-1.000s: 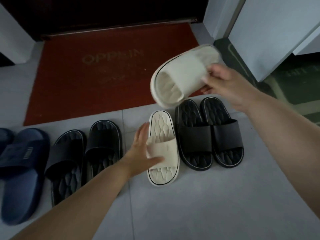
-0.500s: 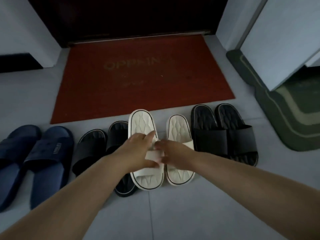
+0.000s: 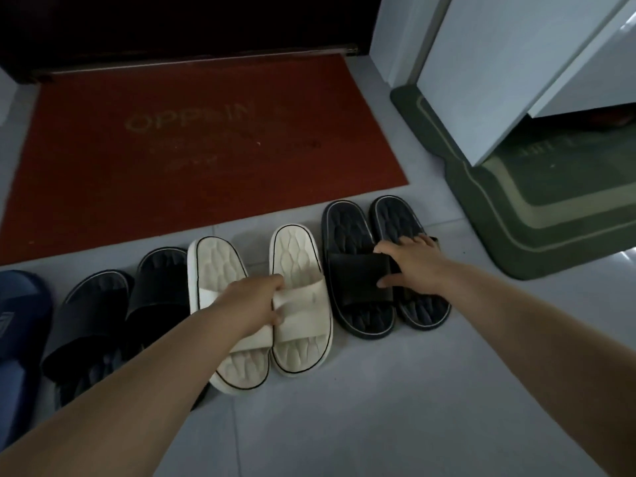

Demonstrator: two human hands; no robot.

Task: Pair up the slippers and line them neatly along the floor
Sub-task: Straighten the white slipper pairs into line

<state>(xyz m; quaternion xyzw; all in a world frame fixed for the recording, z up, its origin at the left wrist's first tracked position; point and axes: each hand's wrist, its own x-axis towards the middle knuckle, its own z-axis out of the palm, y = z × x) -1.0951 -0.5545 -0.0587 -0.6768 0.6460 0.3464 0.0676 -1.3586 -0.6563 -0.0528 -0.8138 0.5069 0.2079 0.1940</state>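
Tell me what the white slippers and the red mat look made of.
White slippers: probably moulded foam or soft rubber, matte; the footbeds carry a pressed-in bumpy pattern. Red mat: looks like coarse plastic or fibre pile, dull and grainy, with faded lettering.

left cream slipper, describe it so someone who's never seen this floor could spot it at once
Find the red doormat; a row of slippers lines the grey tiles along its near edge. Mid-row sits the only cream pair, gripped by the left hand. The left cream slipper is the angled one, jutting nearer the viewer than its mate.
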